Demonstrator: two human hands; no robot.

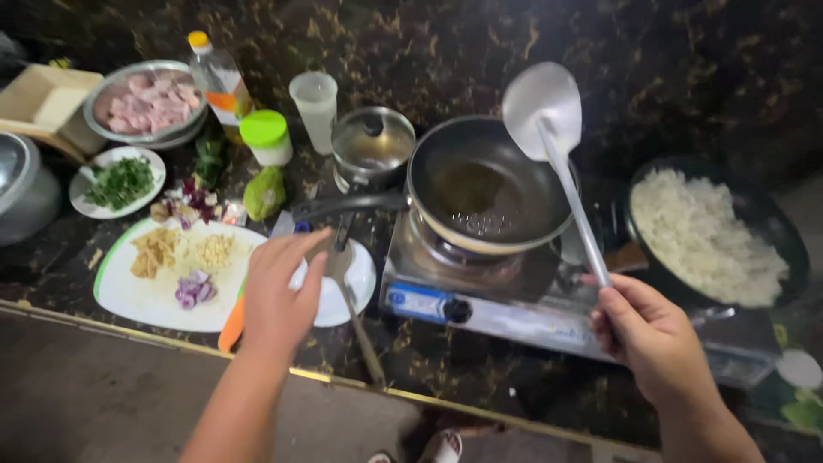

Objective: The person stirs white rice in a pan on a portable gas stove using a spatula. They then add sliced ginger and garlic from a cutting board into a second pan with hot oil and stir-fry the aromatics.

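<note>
Looking down from the head view at a dark marbled stone surface (pixel 480 360) edged with a thin metal strip, dark marbled wall behind, grey floor below. Sitting on it: a small gas stove (pixel 480 300) carrying a black frying pan (pixel 484 184) with oil pooling inside, its handle pointing left. Right hand (pixel 647 330) clenching the shaft of a long metal spatula (pixel 549 129), blade raised over the pan's far rim. Left hand (pixel 279 291) hovering with fingers loose and holding nothing, above a small white plate (pixel 351 287) and beside a white cutting board (pixel 163 283) bearing chopped garlic, ginger and red onion. Standing further back: a steel bowl of raw meat (pixel 150 103), an oil bottle (pixel 219 77), a green-lidded jar (pixel 266 137), a plastic cup (pixel 315 99), a lidded steel pot (pixel 373 146), a plate of chopped greens (pixel 120 182). Resting right of the stove: a dark bowl of cooked rice (pixel 707 231). Left hand partly covering an orange-handled tool (pixel 230 330); a steel vessel getting cut off at the left edge; sandalled toes barely showing at the bottom.
</note>
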